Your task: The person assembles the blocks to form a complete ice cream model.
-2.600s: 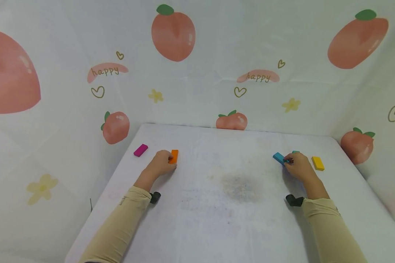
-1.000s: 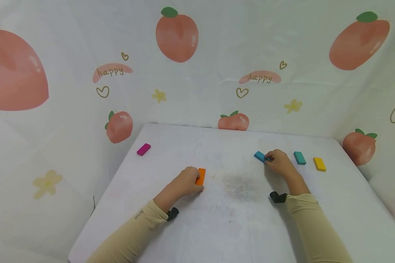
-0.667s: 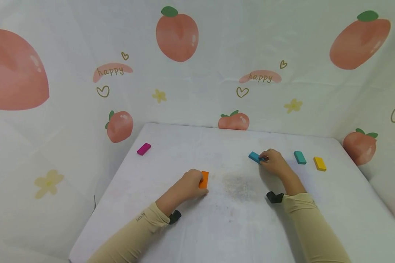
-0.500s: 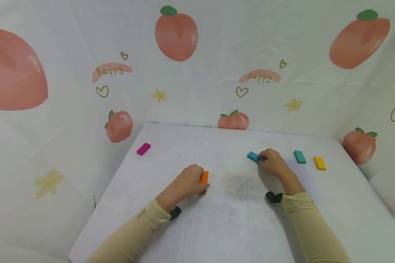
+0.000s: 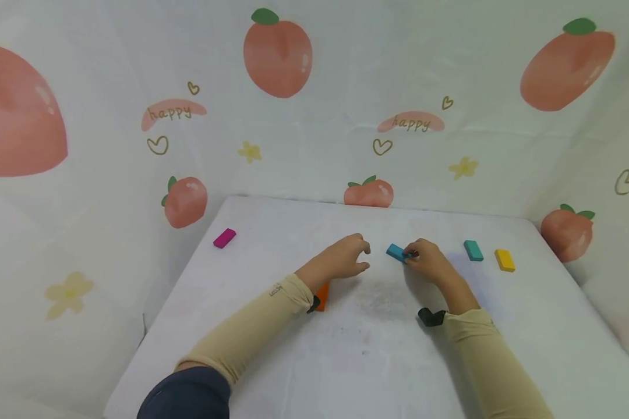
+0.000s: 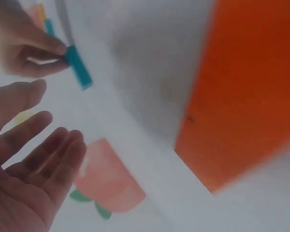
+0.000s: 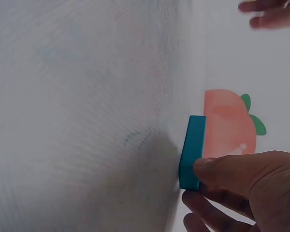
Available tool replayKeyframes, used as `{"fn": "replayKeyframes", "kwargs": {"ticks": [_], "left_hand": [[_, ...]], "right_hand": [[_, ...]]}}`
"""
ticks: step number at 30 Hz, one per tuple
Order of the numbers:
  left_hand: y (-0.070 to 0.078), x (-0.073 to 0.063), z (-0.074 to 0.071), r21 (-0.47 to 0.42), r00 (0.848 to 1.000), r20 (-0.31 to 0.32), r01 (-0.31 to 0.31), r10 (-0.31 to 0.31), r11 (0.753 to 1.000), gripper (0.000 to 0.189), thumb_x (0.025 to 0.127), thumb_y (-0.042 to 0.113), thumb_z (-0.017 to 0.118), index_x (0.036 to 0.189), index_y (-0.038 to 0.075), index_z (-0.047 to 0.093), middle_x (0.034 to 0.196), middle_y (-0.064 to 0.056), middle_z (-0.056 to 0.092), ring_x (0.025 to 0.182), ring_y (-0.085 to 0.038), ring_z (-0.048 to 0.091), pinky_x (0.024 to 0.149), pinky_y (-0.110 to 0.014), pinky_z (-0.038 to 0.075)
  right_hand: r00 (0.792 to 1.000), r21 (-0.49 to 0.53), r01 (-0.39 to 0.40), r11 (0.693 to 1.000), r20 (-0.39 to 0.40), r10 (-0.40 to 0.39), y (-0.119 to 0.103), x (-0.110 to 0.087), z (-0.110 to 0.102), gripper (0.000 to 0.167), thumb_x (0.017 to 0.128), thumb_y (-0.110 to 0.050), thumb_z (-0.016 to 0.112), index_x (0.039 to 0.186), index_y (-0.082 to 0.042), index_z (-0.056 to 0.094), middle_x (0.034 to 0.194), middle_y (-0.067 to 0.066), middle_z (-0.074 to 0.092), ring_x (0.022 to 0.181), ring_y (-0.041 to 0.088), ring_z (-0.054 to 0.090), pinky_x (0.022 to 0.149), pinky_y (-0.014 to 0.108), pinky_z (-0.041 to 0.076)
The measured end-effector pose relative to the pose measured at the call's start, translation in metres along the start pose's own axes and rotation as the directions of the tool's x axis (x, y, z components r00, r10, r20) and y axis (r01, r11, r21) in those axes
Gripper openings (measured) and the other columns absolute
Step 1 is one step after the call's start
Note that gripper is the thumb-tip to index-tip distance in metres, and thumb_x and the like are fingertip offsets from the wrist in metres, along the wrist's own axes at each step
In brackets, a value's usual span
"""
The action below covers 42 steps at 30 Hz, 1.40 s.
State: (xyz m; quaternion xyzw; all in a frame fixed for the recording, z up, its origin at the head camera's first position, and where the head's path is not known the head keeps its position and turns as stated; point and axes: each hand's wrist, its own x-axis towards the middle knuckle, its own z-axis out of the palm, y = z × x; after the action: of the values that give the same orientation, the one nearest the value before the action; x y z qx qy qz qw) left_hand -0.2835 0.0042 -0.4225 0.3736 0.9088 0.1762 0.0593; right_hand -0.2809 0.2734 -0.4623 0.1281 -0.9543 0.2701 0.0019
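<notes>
My right hand pinches one end of a blue block between thumb and fingers; the right wrist view shows that block up close. To its left, my left hand reaches toward the blue block with fingers loosely bent and nothing in them. In the left wrist view the left hand is spread apart from the block. An orange block lies on the table beneath my left wrist, partly hidden by the wrist and its black camera. It looms large and blurred as an orange block in the left wrist view.
A magenta block lies near the table's left edge. On the right lie a teal block and a yellow block. The white table meets a peach-printed cloth backdrop behind and at the sides.
My left hand has let go of the orange block, leaving it on the table, and moved forward and right toward the blue block. The right hand has carried the blue block leftward.
</notes>
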Motion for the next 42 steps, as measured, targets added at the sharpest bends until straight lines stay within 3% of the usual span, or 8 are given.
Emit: {"fn": "replayKeyframes", "kwargs": {"ticks": [7, 15, 23, 31, 38, 42], "left_hand": [[0.001, 0.048, 0.011, 0.077, 0.999, 0.043, 0.018, -0.022, 0.997, 0.034, 0.105, 0.016, 0.066, 0.137, 0.003, 0.066, 0.133, -0.012, 0.065, 0.129, -0.022, 0.062, 0.113, -0.03, 0.049], [0.0, 0.079, 0.02, 0.091, 0.997, 0.072, 0.028, -0.035, 0.995, 0.032, 0.107, 0.011, 0.061, 0.138, 0.003, 0.065, 0.137, -0.011, 0.064, 0.13, -0.022, 0.061, 0.115, -0.031, 0.048], [0.003, 0.09, 0.028, 0.104, 0.995, 0.096, 0.013, -0.023, 0.994, 0.031, 0.104, 0.005, 0.062, 0.135, 0.003, 0.066, 0.134, -0.011, 0.065, 0.127, -0.021, 0.061, 0.114, -0.03, 0.047], [0.007, 0.096, 0.032, 0.101, 0.996, 0.09, -0.007, -0.002, 0.995, 0.026, 0.1, -0.001, 0.065, 0.125, 0.003, 0.07, 0.124, -0.009, 0.067, 0.113, -0.017, 0.061, 0.106, -0.027, 0.05], [0.012, 0.103, 0.034, 0.108, 0.994, 0.058, -0.099, 0.093, 0.989, 0.024, 0.096, -0.007, 0.064, 0.117, 0.0, 0.073, 0.117, -0.011, 0.069, 0.105, -0.018, 0.058, 0.104, -0.029, 0.049], [0.014, 0.105, 0.035, 0.108, 0.993, 0.058, -0.11, 0.104, 0.988, 0.021, 0.095, -0.009, 0.064, 0.111, 0.0, 0.075, 0.112, -0.011, 0.069, 0.095, -0.014, 0.051, 0.099, -0.027, 0.049]], "right_hand": [[1.0, 0.002, -0.008, 1.0, -0.026, 0.008, 0.0, 0.0, 0.003, 0.017, 0.094, 0.005, 0.068, 0.108, 0.011, 0.074, 0.109, 0.027, 0.067, 0.107, 0.045, 0.068, 0.097, 0.059, 0.057], [0.999, -0.007, -0.002, 1.0, -0.039, 0.002, -0.002, 0.0, 0.002, 0.016, 0.093, 0.006, 0.068, 0.107, 0.011, 0.075, 0.106, 0.026, 0.068, 0.105, 0.045, 0.069, 0.095, 0.058, 0.058], [1.0, -0.002, -0.014, 1.0, -0.028, 0.014, -0.002, 0.001, 0.002, 0.018, 0.093, 0.006, 0.068, 0.108, 0.013, 0.074, 0.106, 0.027, 0.068, 0.106, 0.046, 0.07, 0.094, 0.057, 0.059], [0.997, -0.005, 0.025, 1.0, -0.076, -0.025, 0.003, 0.0, 0.006, 0.016, 0.091, 0.008, 0.068, 0.105, 0.012, 0.075, 0.102, 0.026, 0.068, 0.101, 0.046, 0.072, 0.091, 0.056, 0.06], [0.997, 0.01, 0.029, 1.0, -0.077, -0.029, 0.006, 0.0, 0.007, 0.016, 0.092, 0.008, 0.068, 0.105, 0.012, 0.075, 0.102, 0.025, 0.068, 0.101, 0.046, 0.072, 0.09, 0.056, 0.06], [0.997, 0.015, 0.031, 0.999, -0.075, -0.03, 0.007, 0.001, 0.008, 0.016, 0.092, 0.007, 0.067, 0.105, 0.012, 0.076, 0.1, 0.024, 0.068, 0.101, 0.045, 0.072, 0.09, 0.056, 0.06]]}}
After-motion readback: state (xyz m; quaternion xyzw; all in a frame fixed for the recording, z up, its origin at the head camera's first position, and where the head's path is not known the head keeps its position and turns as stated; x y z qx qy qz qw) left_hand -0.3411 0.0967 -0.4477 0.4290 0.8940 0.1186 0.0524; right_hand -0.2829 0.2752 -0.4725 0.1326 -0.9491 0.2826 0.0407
